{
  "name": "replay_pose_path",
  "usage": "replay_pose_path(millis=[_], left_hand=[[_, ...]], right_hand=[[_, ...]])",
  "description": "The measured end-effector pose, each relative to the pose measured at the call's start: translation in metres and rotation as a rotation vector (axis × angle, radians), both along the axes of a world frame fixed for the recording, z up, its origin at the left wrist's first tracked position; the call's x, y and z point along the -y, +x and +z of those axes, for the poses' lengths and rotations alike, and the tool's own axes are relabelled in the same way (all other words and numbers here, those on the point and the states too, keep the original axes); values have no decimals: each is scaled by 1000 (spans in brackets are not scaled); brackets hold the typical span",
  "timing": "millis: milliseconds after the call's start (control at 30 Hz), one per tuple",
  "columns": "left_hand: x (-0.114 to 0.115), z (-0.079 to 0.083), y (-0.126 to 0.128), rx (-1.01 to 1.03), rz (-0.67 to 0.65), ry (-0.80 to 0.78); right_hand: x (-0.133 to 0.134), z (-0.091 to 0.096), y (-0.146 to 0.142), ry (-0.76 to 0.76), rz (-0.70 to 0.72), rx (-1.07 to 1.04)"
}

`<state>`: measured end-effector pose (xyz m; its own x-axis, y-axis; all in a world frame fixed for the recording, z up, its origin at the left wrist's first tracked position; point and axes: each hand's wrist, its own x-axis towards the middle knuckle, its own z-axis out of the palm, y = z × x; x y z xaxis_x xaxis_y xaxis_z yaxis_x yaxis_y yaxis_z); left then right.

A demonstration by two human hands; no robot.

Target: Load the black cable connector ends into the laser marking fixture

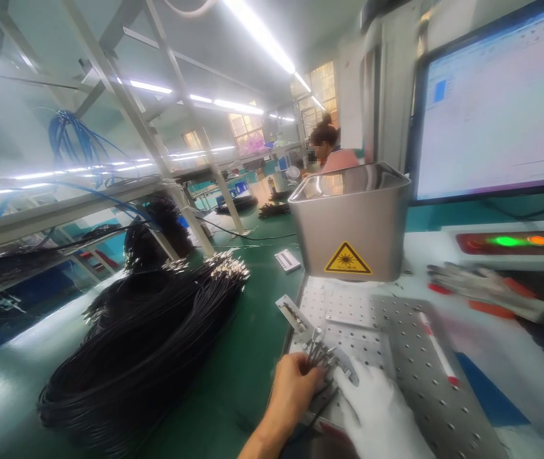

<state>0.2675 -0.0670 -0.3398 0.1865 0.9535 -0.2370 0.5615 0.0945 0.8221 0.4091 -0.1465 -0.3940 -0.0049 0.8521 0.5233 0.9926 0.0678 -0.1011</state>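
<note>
My bare left hand (295, 384) is closed around a small bunch of black cables (317, 360) with metal connector ends, over the left edge of a perforated metal plate (408, 338). In a white glove, my right hand (377, 408) is beside it, thumb and index finger bent in at the cable ends; the exact grip is blurred. A slim metal fixture (293, 313) lies on the plate just beyond my fingers. The cables trail down below my hands.
A large coil of black cables (157, 344) lies on the green table at left. Beyond the plate stands a metal housing (351, 223) with a laser warning sign. A red-and-white marker (437, 347), work gloves (486, 290) and a monitor (496, 102) are at right. A person (332, 146) sits farther back.
</note>
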Motion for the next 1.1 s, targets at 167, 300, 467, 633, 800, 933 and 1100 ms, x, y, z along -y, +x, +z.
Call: replay_pose_path(millis=[167,300,467,633,800,933,1100], left_hand=[[5,11,7,-303,-47,116],[6,13,8,-356,-72,96],[4,11,9,-377,-51,78],[4,13,11,-380,-56,58],[1,15,13,-430,-64,41],[-4,19,14,-443,-127,70],[-7,18,7,-310,-210,56]], right_hand=[[-3,-7,3,-21,12,-20],[-7,-13,5,-55,42,-61],[-8,-6,7,-46,122,-106],[-6,4,6,-239,99,-276],[-11,17,3,-332,101,-315],[-15,26,-1,-368,106,-346],[-13,20,3,-328,159,-350]])
